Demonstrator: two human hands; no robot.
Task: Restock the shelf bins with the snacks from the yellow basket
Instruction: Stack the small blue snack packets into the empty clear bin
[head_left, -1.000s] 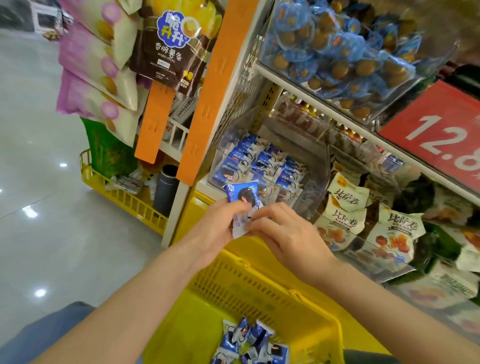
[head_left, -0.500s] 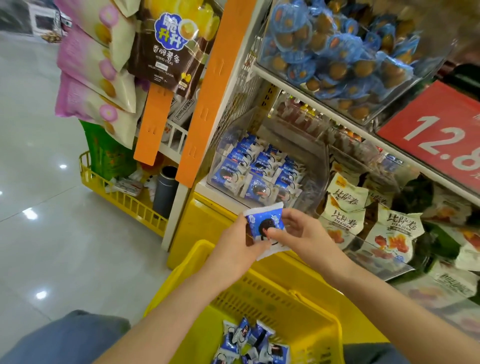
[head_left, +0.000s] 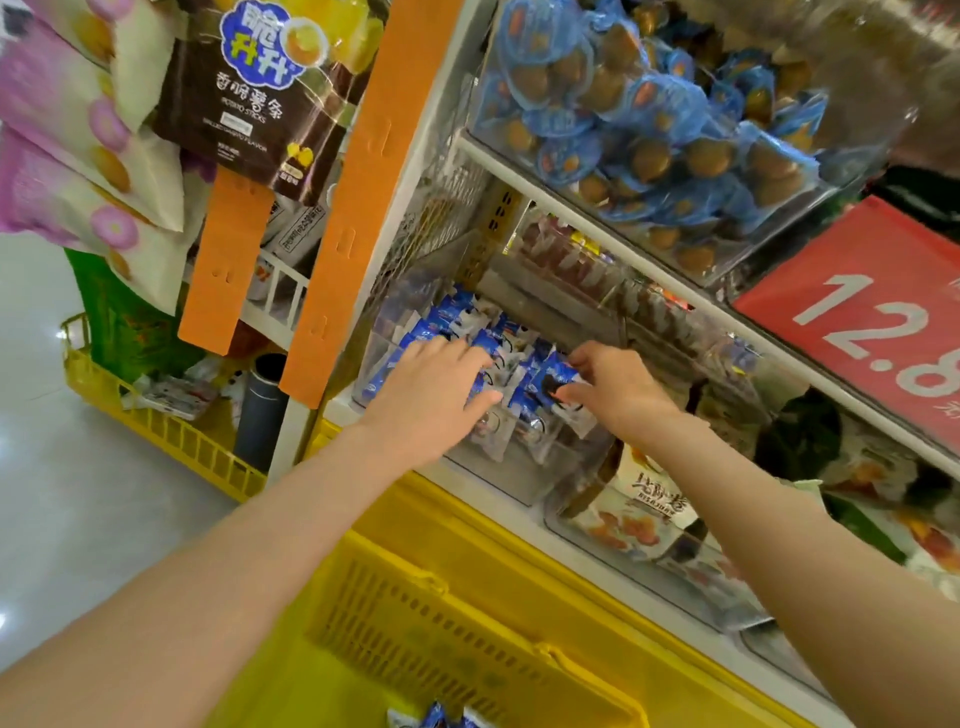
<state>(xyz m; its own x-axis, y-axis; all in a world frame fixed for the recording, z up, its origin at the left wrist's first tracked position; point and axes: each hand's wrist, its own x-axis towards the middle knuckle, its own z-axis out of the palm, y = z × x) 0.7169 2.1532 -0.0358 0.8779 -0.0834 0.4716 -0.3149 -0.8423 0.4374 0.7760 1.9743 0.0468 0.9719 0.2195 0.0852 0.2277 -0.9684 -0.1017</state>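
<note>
A clear shelf bin (head_left: 519, 478) holds several blue and white cookie packets (head_left: 441, 325). My left hand (head_left: 436, 389) lies flat over the packets at the bin's left side, fingers straight. My right hand (head_left: 618, 389) reaches into the same bin and pinches one blue cookie packet (head_left: 553, 382) over the pile. The yellow basket (head_left: 467, 623) sits below my arms, with a few blue packets (head_left: 436, 717) showing at the bottom edge of the view.
The neighbouring bin (head_left: 649, 525) on the right holds white and orange snack bags. Above is a bin of blue-wrapped round snacks (head_left: 649, 114) and a red price sign (head_left: 872, 317). Orange strips (head_left: 363, 197) with hanging bags and a yellow floor rack (head_left: 171, 441) stand on the left.
Both hands have moved up from above the basket into the shelf bin. The left hand has let go of the packet and now lies flat; the right still holds the packet.
</note>
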